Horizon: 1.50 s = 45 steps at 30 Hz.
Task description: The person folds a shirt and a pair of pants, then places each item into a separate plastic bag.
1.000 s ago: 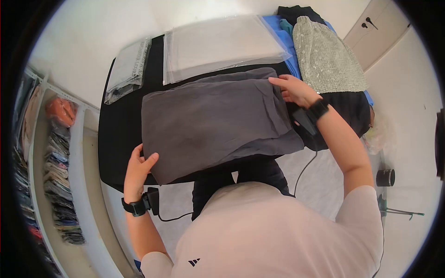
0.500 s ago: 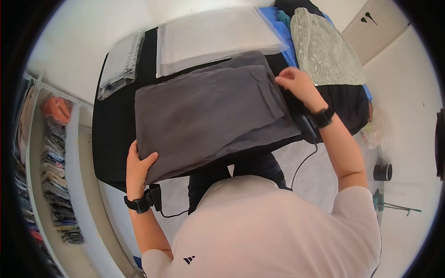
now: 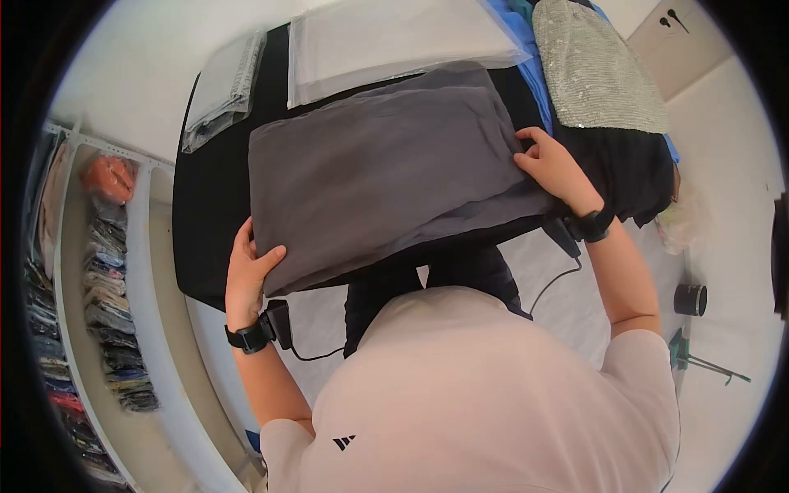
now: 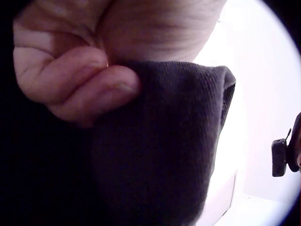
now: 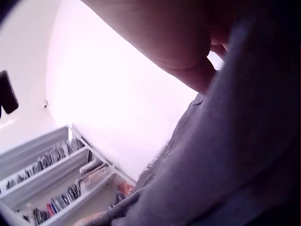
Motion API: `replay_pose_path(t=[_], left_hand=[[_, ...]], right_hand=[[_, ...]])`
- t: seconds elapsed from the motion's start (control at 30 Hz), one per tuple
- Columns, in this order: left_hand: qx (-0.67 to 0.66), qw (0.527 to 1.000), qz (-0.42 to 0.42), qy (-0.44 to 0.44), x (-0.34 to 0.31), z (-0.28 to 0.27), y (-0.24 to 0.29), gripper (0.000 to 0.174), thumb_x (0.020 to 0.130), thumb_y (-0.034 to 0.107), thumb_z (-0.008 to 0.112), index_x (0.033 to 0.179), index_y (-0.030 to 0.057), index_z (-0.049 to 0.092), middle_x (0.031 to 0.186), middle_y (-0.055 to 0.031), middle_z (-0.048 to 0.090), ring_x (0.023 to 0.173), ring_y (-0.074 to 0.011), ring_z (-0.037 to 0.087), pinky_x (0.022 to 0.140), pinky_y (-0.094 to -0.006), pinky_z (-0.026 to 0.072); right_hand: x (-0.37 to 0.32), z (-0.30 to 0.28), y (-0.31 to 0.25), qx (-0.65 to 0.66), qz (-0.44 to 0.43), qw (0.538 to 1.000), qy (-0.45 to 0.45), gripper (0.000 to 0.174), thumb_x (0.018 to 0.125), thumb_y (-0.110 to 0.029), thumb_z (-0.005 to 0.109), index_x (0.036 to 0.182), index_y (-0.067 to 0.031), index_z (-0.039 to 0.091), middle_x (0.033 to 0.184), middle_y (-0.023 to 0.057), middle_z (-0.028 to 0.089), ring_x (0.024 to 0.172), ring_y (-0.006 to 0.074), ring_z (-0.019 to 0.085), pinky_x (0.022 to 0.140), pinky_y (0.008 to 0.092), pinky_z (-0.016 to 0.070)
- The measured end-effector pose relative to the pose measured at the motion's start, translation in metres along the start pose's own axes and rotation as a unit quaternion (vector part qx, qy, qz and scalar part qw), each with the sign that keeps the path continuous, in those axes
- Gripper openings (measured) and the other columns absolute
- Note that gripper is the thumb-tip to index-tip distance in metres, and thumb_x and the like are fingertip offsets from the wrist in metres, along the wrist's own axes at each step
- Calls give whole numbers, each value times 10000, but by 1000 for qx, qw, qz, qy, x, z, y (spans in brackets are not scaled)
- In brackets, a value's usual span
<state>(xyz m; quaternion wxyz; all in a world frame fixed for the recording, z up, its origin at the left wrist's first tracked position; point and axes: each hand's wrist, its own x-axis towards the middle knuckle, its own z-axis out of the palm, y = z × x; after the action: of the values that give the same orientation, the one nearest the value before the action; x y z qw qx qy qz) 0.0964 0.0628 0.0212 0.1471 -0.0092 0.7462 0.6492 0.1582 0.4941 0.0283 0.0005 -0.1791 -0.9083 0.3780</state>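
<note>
A folded dark grey garment (image 3: 378, 177) lies across the front of the black table. My left hand (image 3: 250, 269) holds its near left corner, thumb on top. In the left wrist view the curled fingers (image 4: 101, 87) lie against the ribbed-looking grey cloth (image 4: 164, 136). At the right side, my right hand (image 3: 559, 168) pinches the garment's edge between thumb and forefinger. The grey cloth (image 5: 207, 160) fills much of the right wrist view, with part of the right hand (image 5: 183, 47) above it.
Clear plastic bags (image 3: 403, 45) lie behind the garment, with a packaged stack (image 3: 222, 90) at the back left. A sequined silver garment (image 3: 600, 70) and blue cloth (image 3: 530, 74) are piled on the right. Shelves (image 3: 152, 271) of bagged clothes stand on the left.
My right hand let go near the far right corner, moved nearer along the right side and took hold of the edge. The right-hand folds look flatter. My left hand keeps its hold.
</note>
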Motion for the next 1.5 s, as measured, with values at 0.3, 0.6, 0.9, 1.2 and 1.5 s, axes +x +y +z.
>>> replay_pose_path(t=[0.3, 0.6, 0.9, 1.2, 1.5], left_hand=[[-21, 1000, -12, -7, 2, -3, -7, 749, 754, 42, 688, 1366, -65, 269, 1154, -174, 576, 1063, -215, 567, 941, -302, 410], [-84, 994, -62, -42, 27, -26, 8, 532, 904, 190, 560, 1316, -65, 342, 1137, -126, 575, 975, -165, 592, 808, -275, 483], [-231, 968, -32, -90, 33, 7, 30, 440, 833, 112, 586, 1227, -33, 452, 1100, -122, 582, 954, -193, 594, 826, -302, 481], [-167, 963, 75, -199, 44, 123, 140, 401, 811, 102, 577, 1186, -11, 490, 996, -69, 577, 872, -149, 577, 745, -265, 476], [100, 908, 154, -377, 50, 236, 88, 636, 861, 203, 606, 1369, -24, 297, 937, -106, 601, 828, -172, 589, 726, -275, 476]], right_hand=[[-40, 8, -8, -251, -264, 930, -51, 385, 796, -169, 635, 1172, -116, 571, 1318, 94, 486, 1242, 280, 421, 1027, 472, 309], [-56, 86, -81, -165, -374, 910, 75, 416, 835, -178, 592, 1230, -78, 508, 1303, 115, 479, 1246, 272, 413, 1020, 474, 301], [-55, 130, -71, -170, -339, 923, 64, 502, 859, -384, 551, 1285, -125, 492, 1371, 130, 412, 1295, 282, 345, 1050, 497, 242], [-21, 29, -19, 549, -9, 815, -182, 499, 973, -328, 424, 1304, 43, 400, 1243, 177, 511, 1124, 252, 536, 919, 332, 458], [-3, 19, 25, 746, 70, 627, -214, 438, 972, -340, 420, 1180, 41, 480, 1097, 140, 599, 957, 193, 617, 835, 294, 507]])
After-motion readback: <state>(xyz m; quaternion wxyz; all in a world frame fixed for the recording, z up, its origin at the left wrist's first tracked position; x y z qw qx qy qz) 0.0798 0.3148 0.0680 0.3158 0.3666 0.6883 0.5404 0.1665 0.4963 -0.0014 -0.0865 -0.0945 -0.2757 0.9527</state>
